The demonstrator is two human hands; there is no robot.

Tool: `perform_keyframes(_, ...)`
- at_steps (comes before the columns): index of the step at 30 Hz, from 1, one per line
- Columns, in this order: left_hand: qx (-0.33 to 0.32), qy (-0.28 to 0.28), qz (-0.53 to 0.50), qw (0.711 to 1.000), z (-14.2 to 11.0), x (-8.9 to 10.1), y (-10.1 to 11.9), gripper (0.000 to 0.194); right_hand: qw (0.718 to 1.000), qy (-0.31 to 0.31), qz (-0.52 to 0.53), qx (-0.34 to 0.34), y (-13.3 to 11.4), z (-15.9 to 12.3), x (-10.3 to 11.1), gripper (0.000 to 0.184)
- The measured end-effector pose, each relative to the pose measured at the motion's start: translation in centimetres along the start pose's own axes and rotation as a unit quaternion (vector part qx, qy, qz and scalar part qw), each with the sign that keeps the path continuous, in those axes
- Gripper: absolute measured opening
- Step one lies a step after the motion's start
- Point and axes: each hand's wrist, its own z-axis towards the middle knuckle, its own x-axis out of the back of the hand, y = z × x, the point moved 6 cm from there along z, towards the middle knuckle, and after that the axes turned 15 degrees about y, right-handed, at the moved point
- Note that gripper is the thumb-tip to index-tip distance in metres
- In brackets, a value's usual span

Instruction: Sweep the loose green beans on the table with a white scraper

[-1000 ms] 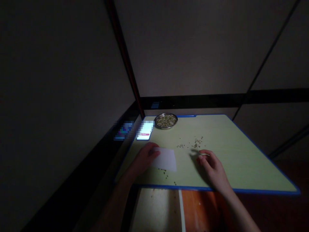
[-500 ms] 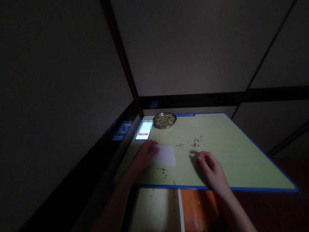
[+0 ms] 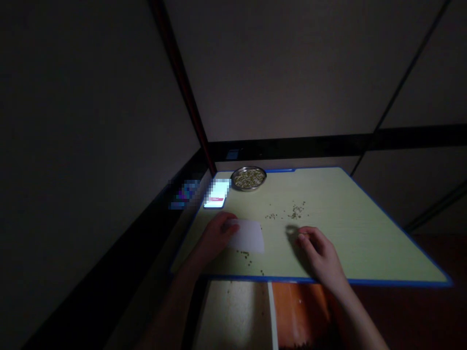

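My left hand [image 3: 218, 234] grips the left edge of a white sheet [image 3: 248, 236], thumb on top, and holds it low over the table's left side. Whether it is paper or thin card I cannot tell. To the right, my right hand [image 3: 321, 253] is closed in a pinch above the tabletop; what lies between its fingertips is too small to make out. Small greenish seeds [image 3: 296, 211] lie scattered beyond my right hand. More seeds [image 3: 245, 254] are strewn just in front of the sheet.
A round metal dish [image 3: 249, 178] of seeds stands at the table's far left. Beside it lies a lit phone [image 3: 218, 193]. The pale green table [image 3: 365, 228] has a blue rim, with walls behind and to the left. Below its front edge is an open drawer-like compartment [image 3: 237, 316].
The white sheet has dipped slightly toward me with my left hand. My right hand stays nearly in place, still pinched. The view has shifted a little.
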Motion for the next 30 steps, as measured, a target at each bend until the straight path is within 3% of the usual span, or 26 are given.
perform_keyframes(6,-0.021,0.022,0.009,1.000,0.3,-0.3,0.1,0.027,1.000,0.004,0.005,0.006,0.0,0.0,0.1,0.028)
perform_keyframes(12,0.005,0.047,0.001,0.999,0.6,0.8,-0.6,0.037,1.000,0.005,0.007,0.001,-0.2,0.0,0.1,0.028)
perform_keyframes(30,-0.064,-0.041,0.011,0.997,-1.1,-1.5,2.0,0.021,1.000,0.002,0.007,-0.003,0.2,0.0,0.1,0.028)
